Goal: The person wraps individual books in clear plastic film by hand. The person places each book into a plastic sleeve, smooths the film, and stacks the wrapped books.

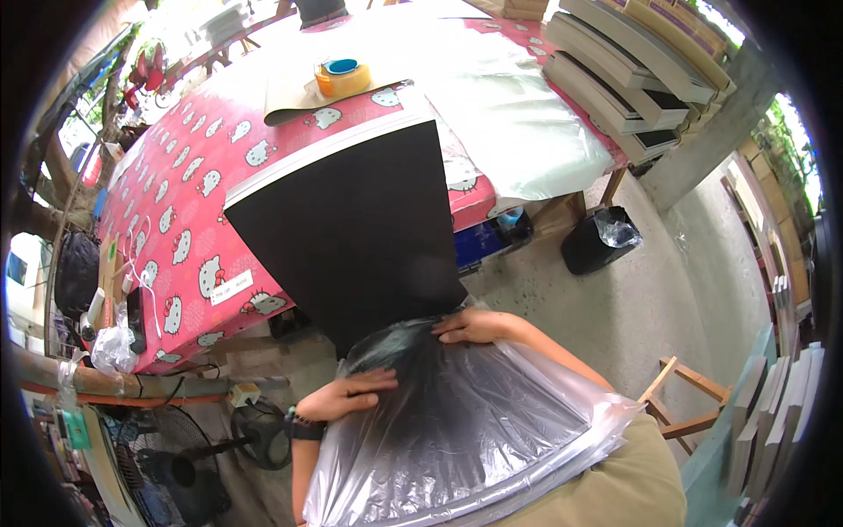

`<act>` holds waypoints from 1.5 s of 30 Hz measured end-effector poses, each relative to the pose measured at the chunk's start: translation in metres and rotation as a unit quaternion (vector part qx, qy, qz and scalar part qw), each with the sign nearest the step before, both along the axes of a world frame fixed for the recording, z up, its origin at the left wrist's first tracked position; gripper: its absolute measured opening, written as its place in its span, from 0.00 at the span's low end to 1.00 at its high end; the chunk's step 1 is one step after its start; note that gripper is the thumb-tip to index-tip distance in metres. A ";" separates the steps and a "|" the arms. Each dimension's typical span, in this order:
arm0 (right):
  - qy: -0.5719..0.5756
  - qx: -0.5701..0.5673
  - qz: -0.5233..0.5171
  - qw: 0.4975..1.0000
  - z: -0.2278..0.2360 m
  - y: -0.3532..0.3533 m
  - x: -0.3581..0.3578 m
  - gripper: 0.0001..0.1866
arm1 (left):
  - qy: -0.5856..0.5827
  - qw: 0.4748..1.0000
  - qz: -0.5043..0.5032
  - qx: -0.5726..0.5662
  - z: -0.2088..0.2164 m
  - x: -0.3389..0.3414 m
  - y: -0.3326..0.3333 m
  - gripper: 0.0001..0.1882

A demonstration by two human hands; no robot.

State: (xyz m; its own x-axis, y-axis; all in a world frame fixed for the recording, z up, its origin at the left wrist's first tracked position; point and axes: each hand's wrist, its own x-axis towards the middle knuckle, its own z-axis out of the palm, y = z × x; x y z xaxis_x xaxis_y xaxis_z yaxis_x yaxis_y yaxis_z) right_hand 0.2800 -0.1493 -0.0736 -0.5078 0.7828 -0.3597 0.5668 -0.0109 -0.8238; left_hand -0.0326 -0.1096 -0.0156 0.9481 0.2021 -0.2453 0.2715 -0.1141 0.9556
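Observation:
A large black flat panel point(351, 228) with a pale far edge leans on the table, its near end reaching toward my lap. Over that near end lies a clear plastic bag point(465, 439), wrinkled and spread across my lap. On the left side of the plastic rests my left hand point(347, 395), fingers stretched out and slightly blurred. My right hand point(477, 326) lies on the right side of the bag by its upper edge, its fingers extended toward the panel. Each hand presses on the plastic; neither grips anything that I can see.
A pink patterned table point(184, 202) carries tape rolls point(342, 77) on a brown sheet and a pile of clear plastic sheets point(518, 114). Stacked panels point(632, 79) stand at the far right. A black bin point(588, 246), a fan point(184, 465) and a wooden stool point(685, 400) are nearby.

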 end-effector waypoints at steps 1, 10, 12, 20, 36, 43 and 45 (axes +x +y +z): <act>-0.064 -0.008 -0.035 0.997 0.015 0.008 0.002 0.14 | 0.026 0.998 0.060 0.018 -0.026 -0.006 -0.001 0.22; -0.321 0.536 -0.385 0.680 0.070 0.076 0.100 0.04 | 0.144 0.906 0.353 0.185 -0.052 -0.007 0.008 0.16; -0.125 0.472 -0.504 0.712 0.073 0.104 0.131 0.05 | 0.075 0.873 0.436 0.208 -0.052 -0.016 0.007 0.15; 0.054 0.512 -0.432 0.741 0.179 0.044 0.050 0.08 | -0.190 0.793 0.563 0.132 0.060 -0.016 0.012 0.19; 0.213 0.249 -0.251 0.911 0.207 0.031 -0.054 0.06 | -0.296 0.841 0.445 -0.083 0.123 0.099 0.017 0.10; 0.220 0.390 -0.279 0.849 0.190 0.042 -0.072 0.05 | -0.331 0.811 0.404 -0.264 0.117 0.092 0.017 0.19; 0.238 0.376 -0.285 0.849 0.179 0.044 -0.075 0.06 | -0.348 0.770 0.447 -0.295 0.123 0.101 0.012 0.14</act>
